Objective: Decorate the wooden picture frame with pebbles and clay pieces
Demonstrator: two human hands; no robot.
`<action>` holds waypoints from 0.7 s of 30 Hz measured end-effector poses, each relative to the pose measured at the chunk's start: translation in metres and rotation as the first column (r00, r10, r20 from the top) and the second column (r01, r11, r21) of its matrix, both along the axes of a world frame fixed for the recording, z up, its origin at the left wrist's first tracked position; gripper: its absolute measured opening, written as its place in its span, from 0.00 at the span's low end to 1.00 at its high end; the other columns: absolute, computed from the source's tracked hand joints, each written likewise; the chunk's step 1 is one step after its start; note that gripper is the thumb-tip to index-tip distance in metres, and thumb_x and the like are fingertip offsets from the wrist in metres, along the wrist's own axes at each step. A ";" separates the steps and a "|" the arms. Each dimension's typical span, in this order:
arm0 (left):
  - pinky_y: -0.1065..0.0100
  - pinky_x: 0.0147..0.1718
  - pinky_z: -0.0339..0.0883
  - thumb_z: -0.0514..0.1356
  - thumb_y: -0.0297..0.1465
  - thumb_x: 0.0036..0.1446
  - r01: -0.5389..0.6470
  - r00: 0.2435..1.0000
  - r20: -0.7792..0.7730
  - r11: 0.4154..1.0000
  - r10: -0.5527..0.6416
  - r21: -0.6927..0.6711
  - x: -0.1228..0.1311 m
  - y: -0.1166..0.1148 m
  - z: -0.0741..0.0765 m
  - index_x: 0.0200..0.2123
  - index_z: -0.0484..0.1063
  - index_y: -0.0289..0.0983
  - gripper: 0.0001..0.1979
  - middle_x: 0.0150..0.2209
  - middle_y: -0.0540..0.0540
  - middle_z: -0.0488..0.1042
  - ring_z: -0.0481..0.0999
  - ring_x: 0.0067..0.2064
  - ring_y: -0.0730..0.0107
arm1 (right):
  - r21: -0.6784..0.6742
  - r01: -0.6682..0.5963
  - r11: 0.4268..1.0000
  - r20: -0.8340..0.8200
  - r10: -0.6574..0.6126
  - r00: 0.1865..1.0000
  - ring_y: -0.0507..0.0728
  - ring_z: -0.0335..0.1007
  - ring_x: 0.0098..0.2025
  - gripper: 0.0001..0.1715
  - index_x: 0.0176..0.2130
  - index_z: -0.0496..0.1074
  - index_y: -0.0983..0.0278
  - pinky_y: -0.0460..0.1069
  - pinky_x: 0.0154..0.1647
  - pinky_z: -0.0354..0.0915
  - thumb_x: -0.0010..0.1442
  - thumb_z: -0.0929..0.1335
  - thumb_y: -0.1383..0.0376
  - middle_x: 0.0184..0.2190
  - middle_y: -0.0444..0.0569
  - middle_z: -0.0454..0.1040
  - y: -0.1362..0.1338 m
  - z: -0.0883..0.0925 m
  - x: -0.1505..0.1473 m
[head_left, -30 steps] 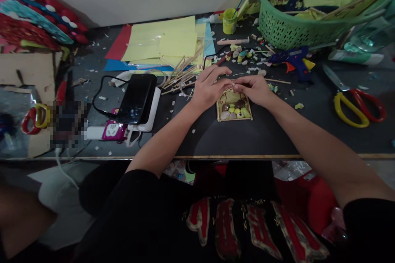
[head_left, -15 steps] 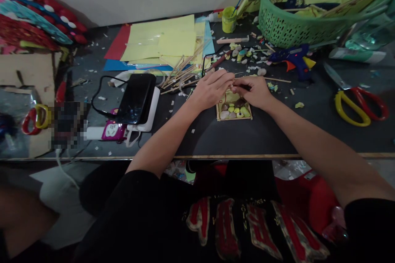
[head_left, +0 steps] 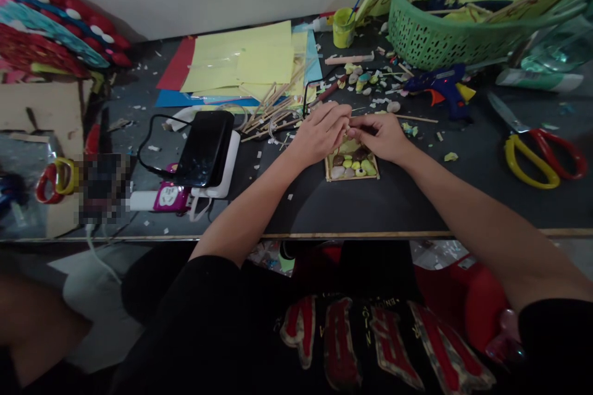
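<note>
A small wooden-framed panel (head_left: pixel 352 168) lies flat on the black table (head_left: pixel 361 203), with painted pebbles in yellow, green, brown and white glued inside it. My left hand (head_left: pixel 319 133) and my right hand (head_left: pixel 380 134) meet just above its far edge. Both hands have their fingers pinched together around a small item between the fingertips. What they pinch is too small and dark to name. Loose pebbles (head_left: pixel 365 81) and thin wooden sticks (head_left: pixel 273 112) lie beyond the hands.
A black phone (head_left: pixel 206 147) rests on a white power bank at the left. A blue glue gun (head_left: pixel 442 89), yellow-and-red scissors (head_left: pixel 540 148), a green basket (head_left: pixel 445 31), a yellow paint cup (head_left: pixel 344 29) and coloured paper sheets (head_left: pixel 250 62) surround the work spot.
Both hands drew slightly nearer to each other over the panel's far edge. The left fingers curled from a flatter reach into a pinch. The panel stayed put.
</note>
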State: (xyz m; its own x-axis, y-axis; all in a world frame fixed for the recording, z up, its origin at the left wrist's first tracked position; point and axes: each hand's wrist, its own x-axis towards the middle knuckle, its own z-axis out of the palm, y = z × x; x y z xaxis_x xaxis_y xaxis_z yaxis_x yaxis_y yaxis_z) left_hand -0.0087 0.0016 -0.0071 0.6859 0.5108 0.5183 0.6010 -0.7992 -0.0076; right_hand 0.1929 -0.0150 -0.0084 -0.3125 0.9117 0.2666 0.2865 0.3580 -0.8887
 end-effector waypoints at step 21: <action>0.58 0.59 0.64 0.50 0.45 0.67 -0.063 0.980 0.189 0.998 0.057 0.027 -0.005 -0.002 -0.001 0.50 0.73 0.45 0.18 0.52 0.45 0.76 0.73 0.55 0.64 | -0.194 -0.113 0.974 -0.195 0.074 0.978 0.49 0.64 0.24 0.26 0.35 0.79 0.63 0.46 0.27 0.63 0.51 0.73 0.44 0.24 0.45 0.74 0.003 0.003 0.005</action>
State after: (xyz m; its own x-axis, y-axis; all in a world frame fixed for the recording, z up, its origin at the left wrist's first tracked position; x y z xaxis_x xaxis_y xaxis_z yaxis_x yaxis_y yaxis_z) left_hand -0.0137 -0.0008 -0.0082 0.5435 0.5284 0.6523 0.6409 -0.7630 0.0841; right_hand 0.1976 -0.0118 -0.0049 -0.3618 0.9217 0.1400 0.0838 0.1818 -0.9798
